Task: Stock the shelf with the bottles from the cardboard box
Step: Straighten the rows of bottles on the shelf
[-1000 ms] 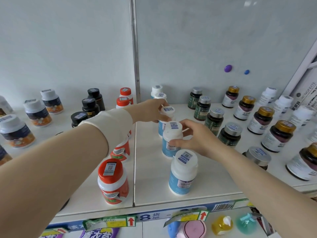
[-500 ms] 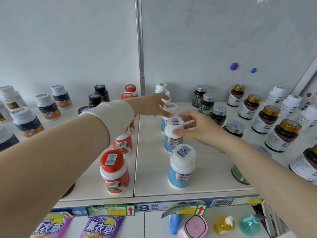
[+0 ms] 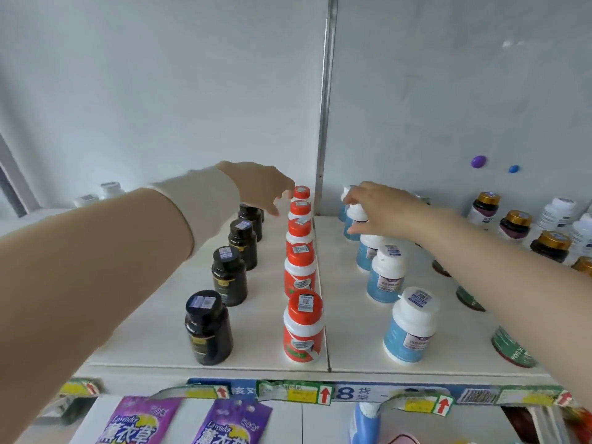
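A white shelf (image 3: 349,318) holds rows of bottles running front to back: black ones (image 3: 208,328), red-capped ones (image 3: 302,325) and white-capped blue ones (image 3: 410,328). My left hand (image 3: 261,187) hangs over the back of the red-capped row, fingers loose, touching or just beside the second bottle from the back, holding nothing. My right hand (image 3: 376,208) reaches to the back of the blue row, with fingers and thumb curled round the cap of a blue bottle (image 3: 352,230). The cardboard box is out of view.
Gold-capped dark bottles (image 3: 551,248) and white bottles (image 3: 557,209) stand at the right. Green-labelled bottles (image 3: 509,347) are partly hidden by my right arm. A metal upright (image 3: 326,91) divides the back wall. Lavender packs (image 3: 134,424) hang below the price-tag strip (image 3: 352,394).
My left hand left the blue row and moved left to the back of the red-capped row. My right hand moved farther back along the blue row. The view shifted left.
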A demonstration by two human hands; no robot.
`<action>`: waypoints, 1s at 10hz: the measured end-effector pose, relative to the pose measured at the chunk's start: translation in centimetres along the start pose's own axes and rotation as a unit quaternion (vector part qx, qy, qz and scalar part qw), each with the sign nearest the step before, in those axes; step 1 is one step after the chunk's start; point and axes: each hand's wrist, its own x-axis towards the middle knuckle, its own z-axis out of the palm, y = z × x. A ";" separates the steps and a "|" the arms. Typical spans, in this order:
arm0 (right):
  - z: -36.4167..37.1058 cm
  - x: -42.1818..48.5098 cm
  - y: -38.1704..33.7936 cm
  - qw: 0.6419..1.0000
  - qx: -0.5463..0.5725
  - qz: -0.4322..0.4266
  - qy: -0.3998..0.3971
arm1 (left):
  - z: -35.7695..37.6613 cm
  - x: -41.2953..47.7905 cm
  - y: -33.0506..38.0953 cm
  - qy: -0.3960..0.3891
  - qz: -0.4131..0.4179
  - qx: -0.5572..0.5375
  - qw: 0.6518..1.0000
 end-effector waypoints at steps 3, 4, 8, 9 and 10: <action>1.4 0.3 -4.7 0.999 -0.017 0.028 -0.043 | 3.4 0.4 -3.0 -0.002 0.068 -0.038 0.997; 2.0 -0.3 -5.2 0.988 0.141 0.058 -0.034 | 4.7 1.3 -2.8 0.006 0.071 -0.138 0.988; 5.9 -1.2 -6.9 0.920 0.368 0.111 -0.076 | 5.7 1.7 -1.5 -0.021 0.040 -0.213 0.976; 6.3 -1.0 -6.9 0.913 0.386 0.114 -0.065 | 6.2 2.8 -1.0 -0.018 0.044 -0.255 0.966; 6.6 -1.0 -6.8 0.913 0.385 0.117 -0.069 | 6.3 2.9 -0.4 -0.006 0.049 -0.285 0.957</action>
